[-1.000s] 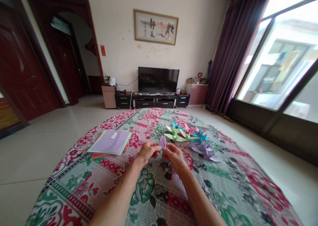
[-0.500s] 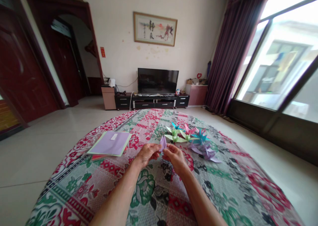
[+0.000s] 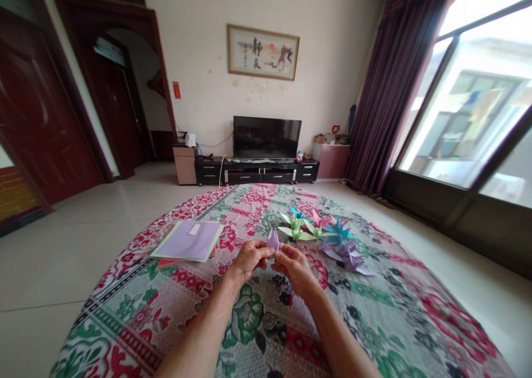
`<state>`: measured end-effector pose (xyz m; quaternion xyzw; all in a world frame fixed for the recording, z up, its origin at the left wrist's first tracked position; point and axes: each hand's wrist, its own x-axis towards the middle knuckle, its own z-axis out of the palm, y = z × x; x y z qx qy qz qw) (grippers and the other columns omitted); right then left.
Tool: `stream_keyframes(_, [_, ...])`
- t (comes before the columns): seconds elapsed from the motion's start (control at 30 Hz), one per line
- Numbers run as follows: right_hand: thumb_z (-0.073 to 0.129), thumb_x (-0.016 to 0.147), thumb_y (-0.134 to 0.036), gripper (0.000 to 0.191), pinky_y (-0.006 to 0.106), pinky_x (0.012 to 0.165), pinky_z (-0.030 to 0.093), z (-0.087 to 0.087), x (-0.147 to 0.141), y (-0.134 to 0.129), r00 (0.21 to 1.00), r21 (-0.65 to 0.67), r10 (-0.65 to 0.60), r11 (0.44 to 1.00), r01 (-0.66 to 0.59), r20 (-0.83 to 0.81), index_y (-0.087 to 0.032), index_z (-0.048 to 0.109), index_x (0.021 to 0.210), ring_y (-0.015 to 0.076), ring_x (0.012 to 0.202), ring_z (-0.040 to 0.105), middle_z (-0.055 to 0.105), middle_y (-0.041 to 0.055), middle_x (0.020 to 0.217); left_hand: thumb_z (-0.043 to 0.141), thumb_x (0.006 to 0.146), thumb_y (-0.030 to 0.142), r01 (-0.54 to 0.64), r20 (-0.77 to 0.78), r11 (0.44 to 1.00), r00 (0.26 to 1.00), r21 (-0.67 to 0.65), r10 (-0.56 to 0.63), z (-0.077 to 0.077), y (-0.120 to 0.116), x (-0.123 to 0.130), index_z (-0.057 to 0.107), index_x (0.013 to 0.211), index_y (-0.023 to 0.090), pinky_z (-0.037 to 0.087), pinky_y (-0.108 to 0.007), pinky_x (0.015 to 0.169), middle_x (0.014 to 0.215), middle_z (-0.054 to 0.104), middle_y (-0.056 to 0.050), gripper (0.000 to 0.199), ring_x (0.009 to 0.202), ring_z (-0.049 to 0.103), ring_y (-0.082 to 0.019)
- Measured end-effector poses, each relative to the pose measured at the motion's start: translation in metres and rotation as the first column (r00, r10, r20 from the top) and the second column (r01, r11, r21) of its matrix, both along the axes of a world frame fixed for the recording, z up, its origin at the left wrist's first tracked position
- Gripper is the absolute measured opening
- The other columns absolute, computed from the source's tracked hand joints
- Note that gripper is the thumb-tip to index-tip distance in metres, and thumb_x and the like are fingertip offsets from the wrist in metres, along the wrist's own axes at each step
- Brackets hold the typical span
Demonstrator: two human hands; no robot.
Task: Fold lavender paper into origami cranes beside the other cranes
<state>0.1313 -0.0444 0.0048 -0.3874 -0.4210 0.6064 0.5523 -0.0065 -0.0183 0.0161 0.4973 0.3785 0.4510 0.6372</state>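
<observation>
Across the room, the black TV stand [image 3: 260, 177] has drawers [image 3: 245, 177] pushed in, so their contents are hidden; a television [image 3: 266, 138] stands on top of it. The lilac folded origami piece [image 3: 272, 239] is a small, narrow form with creased sides, tapering to a point at the top and held upright, its lower part hidden by fingers. It is just above the middle of the round table's floral tablecloth [image 3: 187, 317], between the two hands. The left hand [image 3: 250, 259] pinches its left side between thumb and fingers, and the right hand [image 3: 294, 264] pinches its right side low down, the fingertips of both close together. To the left lies a stack of square origami paper [image 3: 203, 248], lilac on top of pale green, with a small white slip [image 3: 194, 229] on it. To the right, folded paper cranes sit clustered: light green [image 3: 296, 229], blue [image 3: 341, 231], pink [image 3: 320, 221] and lilac [image 3: 353, 258].
</observation>
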Motion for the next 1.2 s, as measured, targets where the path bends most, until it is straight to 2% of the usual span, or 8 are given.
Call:
stream_keyframes(0.3, [0.078,0.054,-0.033,0.041,0.027,0.064,0.048,-0.003,0.002,0.002,0.997,0.013,-0.026,1.000,0.027,-0.066,-0.016,0.064,0.088,0.0121,0.062,0.059,0.065,0.0019,0.074,0.073,0.053,0.033,0.006,0.010,1.000,1.000,0.010,-0.006,-0.004,0.003,0.002,0.058,0.061,0.011,0.030,-0.019,0.041,0.047,0.049,0.005,0.027,0.037,0.041,-0.004])
stream_keyframes(0.5, [0.074,0.062,-0.035,0.042,0.028,0.067,0.049,-0.004,0.005,-0.001,0.994,0.000,0.070,0.998,-0.070,-0.079,-0.019,0.064,0.099,0.0118,0.067,0.057,0.064,0.0021,0.081,0.070,0.057,0.031,0.025,-0.024,0.998,0.999,0.058,-0.023,-0.007,0.004,0.001,0.057,0.061,0.012,0.029,-0.019,0.042,0.050,0.051,0.004,0.023,0.039,0.042,-0.004])
stream_keyframes(0.63, [0.069,0.066,-0.042,0.035,0.027,0.064,0.048,-0.007,0.006,-0.001,0.998,0.033,-0.001,0.999,0.003,-0.057,-0.018,0.067,0.092,0.0100,0.060,0.053,0.061,0.0001,0.072,0.068,0.060,0.032,0.064,-0.062,0.994,0.996,0.089,-0.058,-0.009,0.003,0.002,0.059,0.064,0.012,0.030,-0.019,0.044,0.052,0.053,0.003,0.023,0.041,0.043,-0.005])
stream_keyframes(0.8, [0.069,0.065,-0.045,0.033,0.024,0.060,0.046,-0.011,0.004,0.002,0.995,0.071,-0.092,0.994,0.089,0.035,-0.019,0.069,0.086,0.0108,0.058,0.053,0.063,-0.0004,0.073,0.069,0.060,0.035,0.059,-0.086,0.996,0.995,0.066,-0.053,-0.011,0.005,0.002,0.059,0.066,0.012,0.030,-0.019,0.044,0.050,0.051,0.004,0.026,0.040,0.042,-0.005])
stream_keyframes(1.0, [0.069,0.064,-0.044,0.034,0.024,0.059,0.045,-0.009,0.003,0.002,0.988,0.126,-0.142,0.983,0.133,0.063,-0.020,0.070,0.088,0.0108,0.057,0.053,0.064,0.0000,0.073,0.073,0.057,0.040,0.083,-0.076,0.996,0.994,0.046,-0.079,-0.010,0.006,-0.002,0.063,0.085,0.011,0.033,-0.019,0.045,0.054,0.054,0.002,0.041,0.043,0.045,-0.006])
stream_keyframes(1.1, [0.070,0.062,-0.046,0.035,0.025,0.059,0.045,-0.008,0.002,0.001,0.981,0.130,-0.168,0.979,0.155,0.094,-0.020,0.071,0.087,0.0119,0.057,0.054,0.066,0.0004,0.074,0.072,0.058,0.044,0.060,-0.076,0.995,0.996,0.078,-0.054,-0.007,0.006,-0.002,0.063,0.089,0.012,0.033,-0.019,0.046,0.055,0.054,0.003,0.045,0.044,0.045,-0.006])
stream_keyframes(1.2, [0.069,0.063,-0.047,0.034,0.025,0.059,0.045,-0.009,0.002,0.001,0.983,0.143,-0.133,0.983,0.114,0.130,-0.021,0.071,0.086,0.0127,0.058,0.054,0.066,0.0003,0.075,0.069,0.060,0.046,-0.003,-0.080,0.993,0.997,0.116,0.012,-0.006,0.006,-0.001,0.065,0.085,0.013,0.032,-0.019,0.045,0.058,0.055,0.003,0.042,0.044,0.044,-0.005])
